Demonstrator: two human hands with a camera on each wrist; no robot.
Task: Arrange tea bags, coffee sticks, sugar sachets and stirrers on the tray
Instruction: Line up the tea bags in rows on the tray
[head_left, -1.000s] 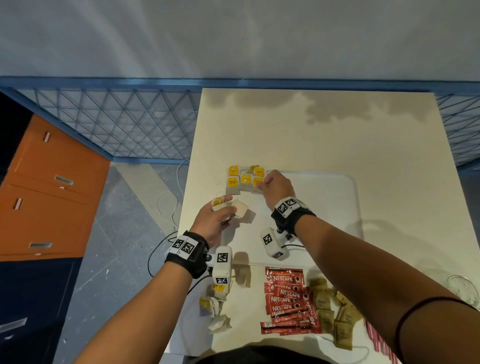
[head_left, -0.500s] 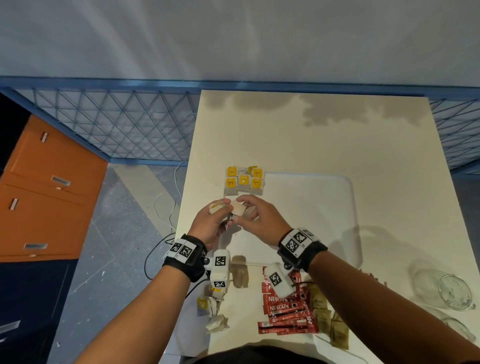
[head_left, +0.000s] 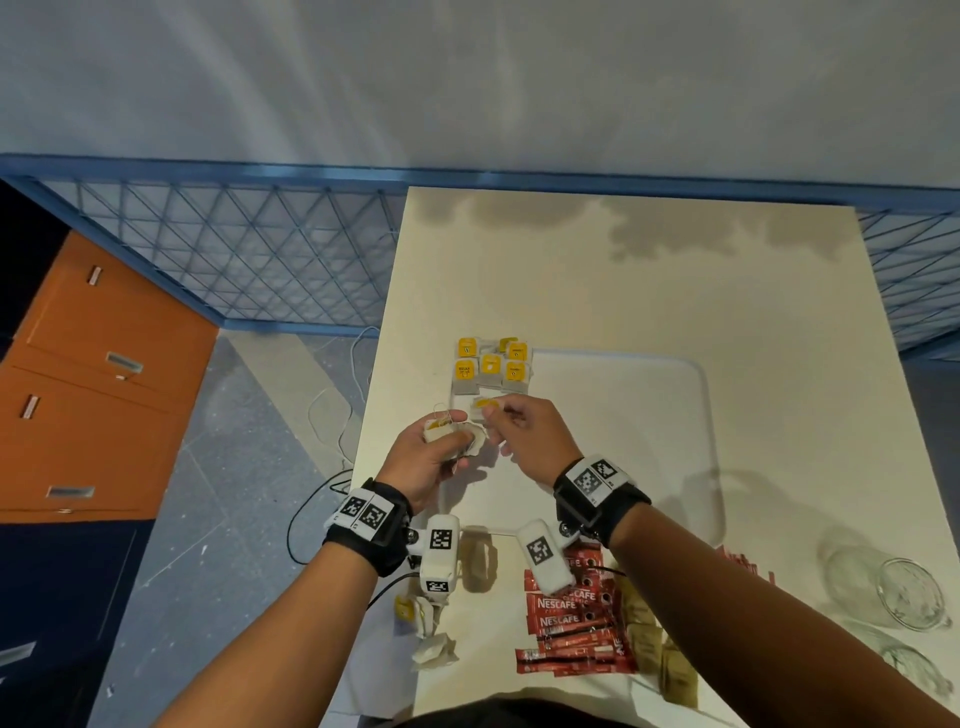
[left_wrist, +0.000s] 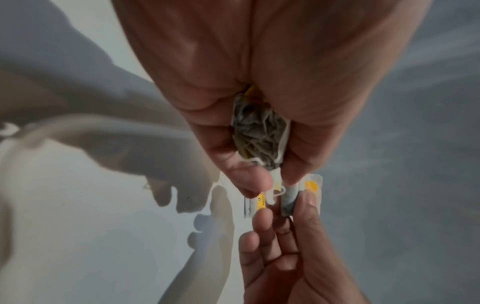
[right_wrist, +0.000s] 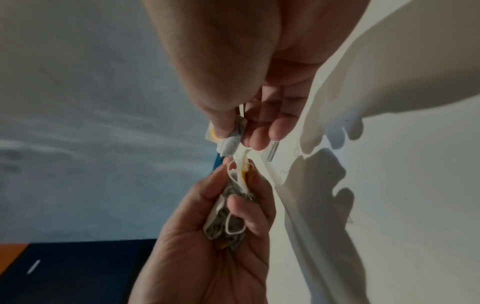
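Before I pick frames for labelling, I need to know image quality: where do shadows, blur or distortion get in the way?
Head view: wide-angle bend in the blue railing, soft shadows at the table's far edge, tea bags sharp. Left wrist view: dim, left hand near and soft, hand shadows on the white surface. Right wrist view: similarly dim, with long shadows beside the right hand.

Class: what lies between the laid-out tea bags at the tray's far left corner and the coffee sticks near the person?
In the head view: both hands, left hand gripping bunched tea bags, right hand pinching one tea bag.
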